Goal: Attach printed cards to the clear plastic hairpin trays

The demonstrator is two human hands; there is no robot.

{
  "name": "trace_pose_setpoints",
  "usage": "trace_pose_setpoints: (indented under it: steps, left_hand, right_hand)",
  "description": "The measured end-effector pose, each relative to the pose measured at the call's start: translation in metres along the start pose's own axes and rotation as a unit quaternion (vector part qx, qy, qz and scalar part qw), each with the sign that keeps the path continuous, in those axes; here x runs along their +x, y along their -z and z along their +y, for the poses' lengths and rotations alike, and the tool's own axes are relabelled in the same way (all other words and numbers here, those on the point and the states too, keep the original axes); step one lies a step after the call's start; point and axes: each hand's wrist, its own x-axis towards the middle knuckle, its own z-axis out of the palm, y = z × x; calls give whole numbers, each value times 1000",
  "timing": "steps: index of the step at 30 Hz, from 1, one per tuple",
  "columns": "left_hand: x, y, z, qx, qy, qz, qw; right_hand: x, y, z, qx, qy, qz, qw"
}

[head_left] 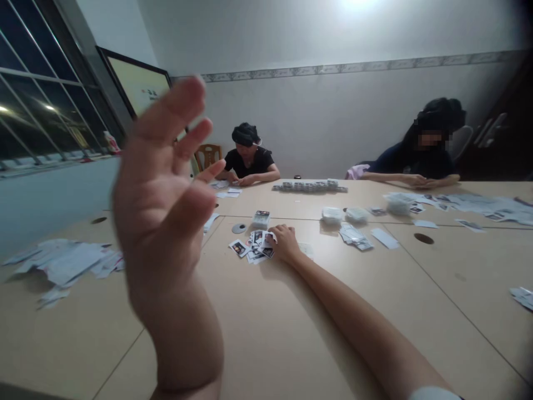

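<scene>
My left hand is raised close to the camera, palm turned to the right. Its fingers are bent and apart, with nothing between them. Farther off, my right hand rests on the table at the right edge of a loose pile of small photo cards. Its fingers are spread and slightly bent, touching the cards; the undersides of the fingertips are hidden. One photo card lies at the pile's left side. Just behind stands a neat stack of cards, beside a round grey disc.
Two people sit across the table, their hands at cards. A long row of stacked cards lies at the back. Wrapped bundles and white packets are to the right. Papers are heaped at left. A cable hole opens at right.
</scene>
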Motion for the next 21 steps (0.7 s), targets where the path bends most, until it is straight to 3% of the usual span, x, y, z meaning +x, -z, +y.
trace_pose_setpoints:
  steps: [2, 4, 9, 15, 21]
  left_hand:
    - [4, -4, -23, -40, 40, -14, 998]
    - [5, -9, -49, 16, 119, -49, 992]
    - [3, -20, -97, 160, 279, -218, 921]
    - [-1, -22, -116, 187, 389, -318, 844]
    - [-5, -23, -119, 166, 403, -366, 823]
  right_hand:
    - [-1, 0, -1, 5, 12, 2, 1000]
    - [-2, 0, -1, 6, 21, -3, 1000]
    - [-1, -2, -2, 4, 26, -33, 999]
    - [5, 0, -9, 30, 19, -13, 999]
    - [20, 42, -13, 102, -18, 135, 985]
